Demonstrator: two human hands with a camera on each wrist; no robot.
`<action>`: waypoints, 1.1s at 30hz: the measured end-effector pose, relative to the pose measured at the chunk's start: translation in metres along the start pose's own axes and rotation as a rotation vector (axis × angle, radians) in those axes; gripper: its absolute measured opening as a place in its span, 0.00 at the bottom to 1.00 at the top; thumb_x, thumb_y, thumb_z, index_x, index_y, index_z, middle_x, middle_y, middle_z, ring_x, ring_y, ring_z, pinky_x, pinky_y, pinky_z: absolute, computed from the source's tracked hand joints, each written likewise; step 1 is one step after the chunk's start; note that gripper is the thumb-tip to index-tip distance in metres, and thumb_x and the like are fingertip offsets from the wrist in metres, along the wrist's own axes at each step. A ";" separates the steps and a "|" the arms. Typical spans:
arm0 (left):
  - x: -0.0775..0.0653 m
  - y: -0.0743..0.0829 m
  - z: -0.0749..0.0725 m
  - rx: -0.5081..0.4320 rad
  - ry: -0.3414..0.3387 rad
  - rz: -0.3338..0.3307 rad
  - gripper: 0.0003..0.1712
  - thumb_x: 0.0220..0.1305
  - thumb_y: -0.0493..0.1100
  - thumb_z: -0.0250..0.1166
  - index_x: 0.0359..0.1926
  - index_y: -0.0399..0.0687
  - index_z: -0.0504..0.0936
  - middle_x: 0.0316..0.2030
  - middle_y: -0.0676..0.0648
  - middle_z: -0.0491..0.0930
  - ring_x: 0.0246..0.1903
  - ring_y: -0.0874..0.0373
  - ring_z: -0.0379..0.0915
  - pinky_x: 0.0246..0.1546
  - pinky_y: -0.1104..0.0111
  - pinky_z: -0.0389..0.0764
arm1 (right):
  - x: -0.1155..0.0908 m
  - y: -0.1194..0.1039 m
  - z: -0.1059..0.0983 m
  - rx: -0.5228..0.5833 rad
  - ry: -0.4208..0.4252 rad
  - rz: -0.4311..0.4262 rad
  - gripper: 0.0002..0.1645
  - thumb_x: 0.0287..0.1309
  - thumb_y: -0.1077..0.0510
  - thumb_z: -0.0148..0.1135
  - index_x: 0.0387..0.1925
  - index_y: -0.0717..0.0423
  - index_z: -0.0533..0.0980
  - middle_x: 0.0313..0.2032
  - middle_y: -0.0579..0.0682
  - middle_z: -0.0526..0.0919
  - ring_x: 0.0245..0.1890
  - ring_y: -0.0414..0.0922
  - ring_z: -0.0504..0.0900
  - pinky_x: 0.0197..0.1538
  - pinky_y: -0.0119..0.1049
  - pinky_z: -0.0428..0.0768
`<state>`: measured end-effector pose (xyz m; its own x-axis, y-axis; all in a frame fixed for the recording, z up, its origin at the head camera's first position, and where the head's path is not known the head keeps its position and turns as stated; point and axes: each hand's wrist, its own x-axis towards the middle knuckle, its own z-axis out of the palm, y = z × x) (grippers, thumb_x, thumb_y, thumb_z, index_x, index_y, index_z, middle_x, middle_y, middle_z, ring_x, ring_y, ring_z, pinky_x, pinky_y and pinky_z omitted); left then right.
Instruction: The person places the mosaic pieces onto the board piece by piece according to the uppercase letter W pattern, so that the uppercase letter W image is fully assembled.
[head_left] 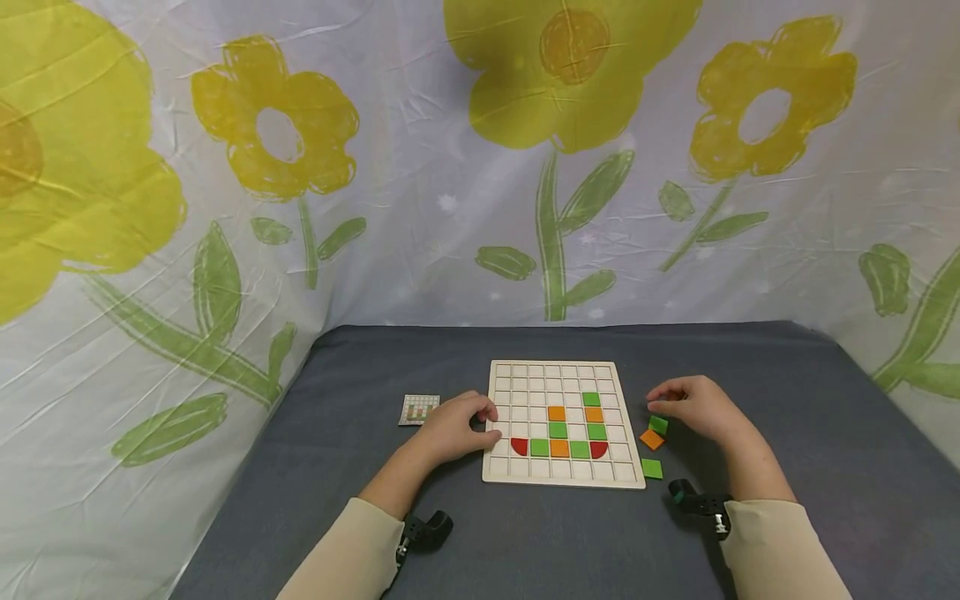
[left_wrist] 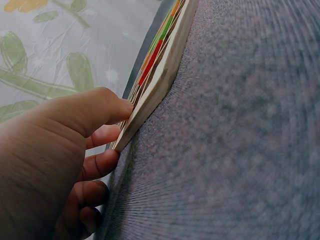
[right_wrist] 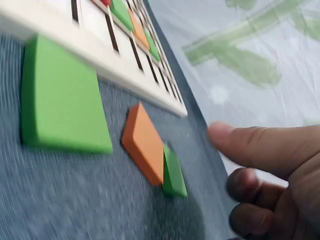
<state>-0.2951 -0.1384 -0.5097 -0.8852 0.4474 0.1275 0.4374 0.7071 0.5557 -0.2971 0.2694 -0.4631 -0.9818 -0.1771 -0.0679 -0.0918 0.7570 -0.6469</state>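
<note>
Head view: bright, even, diffuse light; soft faint shadows under the wooden board (head_left: 562, 475); wide-angle bowing toward the frame edges. Left wrist view: dimmer, cloth beside the board blurred radially. Right wrist view: motion blur, near tiles soft.

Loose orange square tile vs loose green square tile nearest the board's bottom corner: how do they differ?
Colour: the loose orange square tile is orange, the loose green square tile at the corner green. Pose: the orange one lies turned like a diamond, the green one roughly square to the wooden grid board. Contact: the orange one touches a second green tile; the corner one lies alone. Both rest flat on the grey cloth, outside the board.
</note>
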 end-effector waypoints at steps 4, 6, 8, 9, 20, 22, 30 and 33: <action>0.000 -0.001 0.000 -0.001 0.000 0.003 0.10 0.64 0.53 0.71 0.41 0.60 0.80 0.37 0.57 0.72 0.34 0.61 0.68 0.37 0.62 0.70 | -0.003 0.008 -0.004 0.002 -0.063 0.021 0.13 0.60 0.56 0.74 0.41 0.61 0.84 0.35 0.50 0.82 0.35 0.48 0.76 0.40 0.43 0.75; 0.001 -0.001 0.000 0.000 0.000 0.002 0.10 0.64 0.54 0.71 0.41 0.60 0.80 0.37 0.57 0.71 0.34 0.61 0.68 0.37 0.63 0.70 | -0.004 0.011 -0.006 0.009 -0.093 0.020 0.14 0.58 0.57 0.75 0.41 0.63 0.82 0.34 0.50 0.81 0.34 0.48 0.75 0.39 0.43 0.74; 0.001 -0.001 0.000 0.001 0.000 0.002 0.10 0.64 0.54 0.71 0.41 0.60 0.80 0.37 0.58 0.71 0.34 0.61 0.68 0.37 0.63 0.70 | -0.006 0.013 -0.008 0.018 -0.115 0.017 0.16 0.57 0.59 0.76 0.42 0.64 0.81 0.32 0.50 0.79 0.32 0.47 0.73 0.37 0.42 0.72; 0.001 -0.001 0.000 0.000 -0.001 0.001 0.10 0.64 0.54 0.71 0.41 0.60 0.80 0.37 0.58 0.71 0.34 0.61 0.68 0.37 0.63 0.70 | -0.006 0.014 -0.008 0.019 -0.126 0.014 0.16 0.56 0.59 0.76 0.42 0.65 0.81 0.31 0.50 0.78 0.31 0.47 0.72 0.36 0.42 0.71; 0.000 -0.001 0.000 0.000 0.004 -0.002 0.10 0.64 0.53 0.71 0.41 0.60 0.80 0.36 0.57 0.71 0.34 0.60 0.68 0.37 0.62 0.70 | -0.005 0.014 -0.006 -0.006 -0.139 -0.024 0.15 0.57 0.61 0.75 0.42 0.65 0.81 0.33 0.49 0.82 0.32 0.46 0.74 0.36 0.42 0.73; 0.000 -0.001 0.000 0.001 0.006 -0.001 0.10 0.64 0.53 0.71 0.41 0.60 0.80 0.36 0.57 0.71 0.33 0.60 0.68 0.37 0.62 0.69 | -0.004 0.013 -0.006 -0.022 -0.136 -0.013 0.15 0.57 0.61 0.74 0.43 0.66 0.82 0.35 0.50 0.83 0.33 0.47 0.76 0.38 0.43 0.75; 0.000 -0.001 0.000 0.002 0.007 -0.002 0.10 0.64 0.53 0.71 0.41 0.60 0.80 0.36 0.58 0.71 0.33 0.60 0.68 0.36 0.63 0.69 | -0.003 0.004 -0.012 -0.054 -0.128 0.013 0.19 0.59 0.59 0.72 0.47 0.68 0.83 0.39 0.53 0.85 0.36 0.48 0.79 0.41 0.46 0.79; 0.001 -0.001 0.000 -0.001 0.008 -0.002 0.10 0.64 0.53 0.71 0.40 0.60 0.80 0.36 0.58 0.71 0.33 0.61 0.68 0.36 0.63 0.69 | -0.005 -0.007 -0.015 -0.081 -0.102 0.012 0.20 0.60 0.58 0.71 0.49 0.68 0.82 0.39 0.53 0.85 0.36 0.48 0.79 0.42 0.48 0.80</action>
<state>-0.2958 -0.1383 -0.5103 -0.8874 0.4413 0.1330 0.4353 0.7076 0.5566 -0.2943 0.2750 -0.4467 -0.9613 -0.2279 -0.1546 -0.0976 0.8068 -0.5827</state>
